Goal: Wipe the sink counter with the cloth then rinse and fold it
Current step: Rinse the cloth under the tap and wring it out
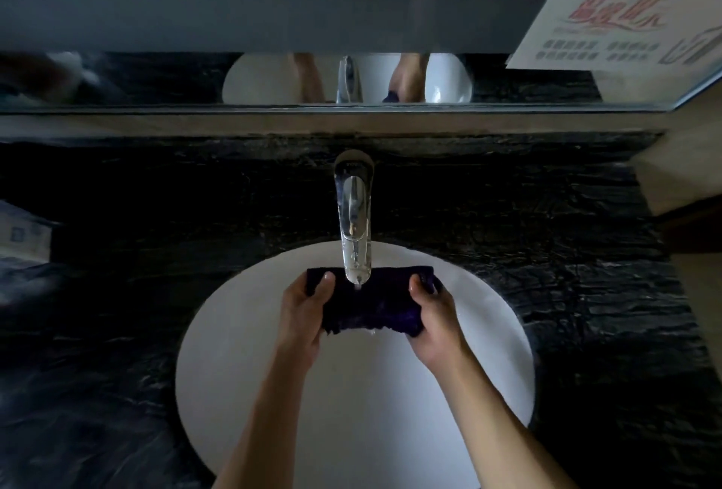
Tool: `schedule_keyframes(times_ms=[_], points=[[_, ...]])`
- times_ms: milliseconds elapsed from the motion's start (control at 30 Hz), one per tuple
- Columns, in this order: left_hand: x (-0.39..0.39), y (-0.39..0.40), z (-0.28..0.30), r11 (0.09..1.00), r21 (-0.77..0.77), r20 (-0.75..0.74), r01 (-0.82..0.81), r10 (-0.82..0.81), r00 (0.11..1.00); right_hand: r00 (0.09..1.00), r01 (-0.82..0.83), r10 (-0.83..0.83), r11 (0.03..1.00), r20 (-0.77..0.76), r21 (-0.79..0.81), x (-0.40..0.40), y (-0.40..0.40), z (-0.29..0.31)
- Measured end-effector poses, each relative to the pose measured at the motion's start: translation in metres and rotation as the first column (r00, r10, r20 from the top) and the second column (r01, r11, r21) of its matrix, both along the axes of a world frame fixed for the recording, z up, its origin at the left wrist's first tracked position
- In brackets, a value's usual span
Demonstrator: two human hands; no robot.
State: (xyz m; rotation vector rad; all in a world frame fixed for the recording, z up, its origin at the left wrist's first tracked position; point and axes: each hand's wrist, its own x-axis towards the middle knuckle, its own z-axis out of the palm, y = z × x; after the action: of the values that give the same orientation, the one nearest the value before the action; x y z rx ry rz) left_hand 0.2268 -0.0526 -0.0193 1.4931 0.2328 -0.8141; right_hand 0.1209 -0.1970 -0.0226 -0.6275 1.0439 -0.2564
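Note:
A dark purple cloth (371, 303) is stretched between both hands over the white oval sink (234, 363), right under the spout of the chrome faucet (353, 215). My left hand (302, 316) grips the cloth's left end, thumb on top. My right hand (435, 322) grips the right end the same way. A little water shows at the spout tip and drips at the cloth's lower edge. The black marble counter (156, 222) surrounds the sink.
A mirror (156, 78) runs along the back wall and reflects the arms, faucet and basin. A printed sign (609, 25) sticks to the mirror's upper right. A pale packet (23, 232) lies at the counter's far left edge.

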Motion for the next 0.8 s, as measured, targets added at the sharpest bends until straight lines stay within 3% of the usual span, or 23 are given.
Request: schedule_keyframes(times_ms=[100, 233, 333, 467, 533, 600, 700, 767, 800], points=[[0.004, 0.014, 0.004, 0.993, 0.004, 0.038, -0.115, 0.114, 0.993, 1.000, -0.012, 0.012, 1.000, -0.002, 0.003, 0.018, 0.013, -0.003], [0.000, 0.018, -0.002, 0.955, -0.070, -0.143, -0.287, 0.275, 0.951, 0.999, 0.030, -0.030, 0.999, 0.017, 0.028, 0.032, 0.027, -0.001], [-0.003, 0.006, -0.019, 0.941, 0.004, -0.200, -0.338, 0.332, 0.922, 1.000, 0.025, -0.025, 0.999, 0.007, 0.029, 0.035, 0.046, -0.003], [-0.006, -0.014, -0.027, 0.943, 0.103, -0.205, -0.316, 0.331, 0.921, 0.987, -0.146, 0.127, 0.966, -0.100, -0.215, 0.033, 0.077, -0.010], [-0.010, -0.025, -0.023, 0.960, 0.169, -0.083, -0.222, 0.238, 0.968, 0.961, -0.266, 0.209, 0.875, -0.180, -0.404, 0.030, 0.085, -0.011], [-0.013, -0.033, -0.024, 0.946, 0.318, 0.080, 0.058, -0.087, 0.993, 0.918, -0.389, 0.235, 0.698, -0.321, -0.601, 0.032, 0.084, -0.011], [-0.017, -0.042, -0.018, 0.894, 0.383, 0.086, 0.232, -0.284, 0.955, 0.855, -0.506, 0.171, 0.476, -0.489, -0.719, 0.049, 0.066, -0.010], [-0.017, -0.047, -0.007, 0.960, 0.235, 0.000, 0.152, -0.156, 0.988, 0.834, -0.538, 0.149, 0.431, -0.531, -0.725, 0.059, 0.054, -0.008], [-0.016, -0.048, -0.008, 0.987, 0.150, -0.125, 0.059, -0.040, 0.991, 0.819, -0.560, 0.166, 0.440, -0.549, -0.702, 0.062, 0.049, -0.007]])
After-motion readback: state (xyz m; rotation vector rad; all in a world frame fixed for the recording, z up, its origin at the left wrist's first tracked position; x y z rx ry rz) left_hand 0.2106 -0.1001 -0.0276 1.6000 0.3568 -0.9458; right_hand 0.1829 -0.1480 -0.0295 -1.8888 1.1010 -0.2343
